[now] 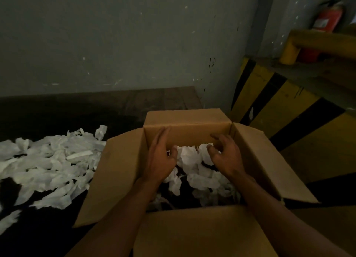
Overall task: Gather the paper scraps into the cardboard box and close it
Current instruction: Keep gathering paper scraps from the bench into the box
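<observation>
— Cardboard box (123, 172) first: where does it sit?
— Nearest the camera on a dark table (57, 110), all four flaps folded outward, top open.
— Hands?
— Both are inside the opening. The left hand (160, 160) is spread flat with fingers extended; the right hand (225, 156) has loosely curled fingers over the white paper scraps in the box (192, 156), and whether it grips any is hard to tell in this dim light.
— Other scraps?
— A loose pile of scraps (48, 164) lies on the table left of the box. Farther back, right, hangs a red fire extinguisher (327, 17).
</observation>
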